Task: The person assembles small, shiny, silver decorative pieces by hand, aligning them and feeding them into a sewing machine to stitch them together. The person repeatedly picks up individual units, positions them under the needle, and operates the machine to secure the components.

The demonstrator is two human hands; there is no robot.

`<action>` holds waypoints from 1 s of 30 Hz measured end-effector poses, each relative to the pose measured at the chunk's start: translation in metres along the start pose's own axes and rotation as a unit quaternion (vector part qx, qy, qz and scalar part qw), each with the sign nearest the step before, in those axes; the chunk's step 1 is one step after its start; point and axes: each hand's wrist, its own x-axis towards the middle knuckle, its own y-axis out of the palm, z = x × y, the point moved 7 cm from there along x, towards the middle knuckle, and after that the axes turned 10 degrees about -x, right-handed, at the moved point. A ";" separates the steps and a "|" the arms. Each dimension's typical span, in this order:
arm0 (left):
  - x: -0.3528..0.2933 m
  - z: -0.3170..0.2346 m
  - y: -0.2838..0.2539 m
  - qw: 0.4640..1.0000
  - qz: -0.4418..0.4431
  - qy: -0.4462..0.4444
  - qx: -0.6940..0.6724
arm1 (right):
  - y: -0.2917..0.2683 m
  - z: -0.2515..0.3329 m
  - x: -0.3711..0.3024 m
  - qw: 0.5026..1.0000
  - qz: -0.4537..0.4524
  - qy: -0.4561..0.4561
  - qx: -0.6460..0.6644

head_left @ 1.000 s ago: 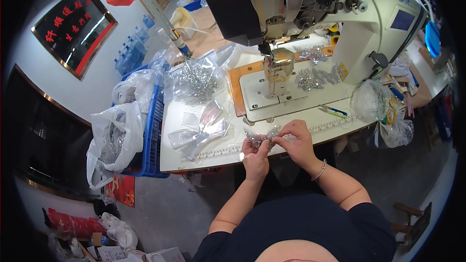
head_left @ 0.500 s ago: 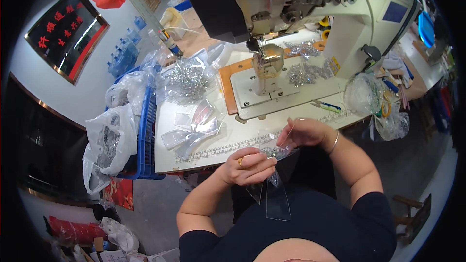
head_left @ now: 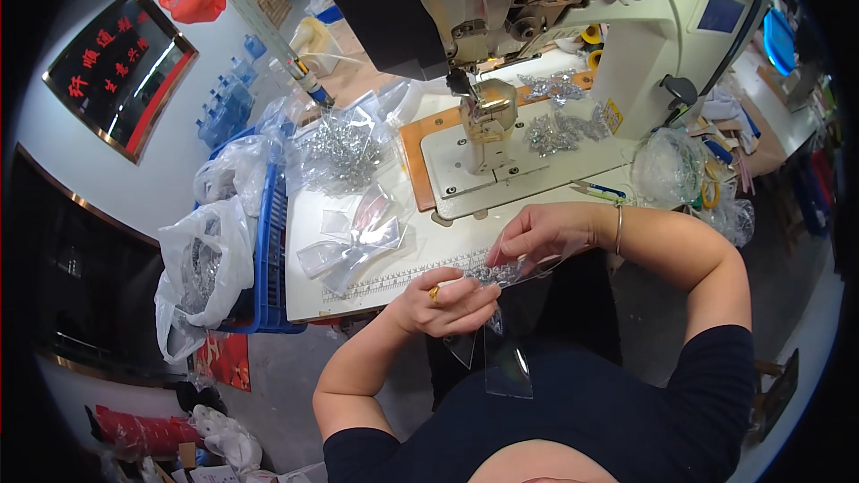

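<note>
My left hand [head_left: 446,304], with a ring on one finger, is closed on a clear plastic bow [head_left: 508,365] at the table's front edge. Its see-through tails hang below the fingers, over my lap. Silvery, sparkling trim [head_left: 488,275] shows at the middle of the bow. My right hand [head_left: 550,231] reaches over from the right, its fingertips bent together at that trim; what they pinch is too small to make out. A second clear bow [head_left: 362,246] lies on the white table [head_left: 309,306], left of my hands.
A sewing machine [head_left: 667,54] stands behind my hands. Silver trim pieces [head_left: 559,136] rest on its bed, beside thread snips [head_left: 599,190]. A bag of silver pieces [head_left: 344,148] lies left of the machine. The blue basket [head_left: 273,259] holding plastic bags adjoins the table's left edge.
My right hand has moved left and turned over, its fingertips now down at the trim beside my left hand. The right elbow has swung outward. My left hand keeps hold of the bow.
</note>
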 end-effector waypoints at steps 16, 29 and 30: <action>-0.011 0.016 0.018 0.998 0.024 -0.048 -0.013 | -0.006 0.011 0.010 0.944 -0.161 -0.066 -0.282; -0.049 0.051 0.025 0.863 -0.310 -0.338 -0.213 | -0.006 0.029 0.001 0.935 -0.243 -0.104 -0.237; -0.063 0.057 0.043 0.759 -0.375 -0.410 -0.341 | -0.005 0.032 0.001 0.937 -0.245 -0.117 -0.221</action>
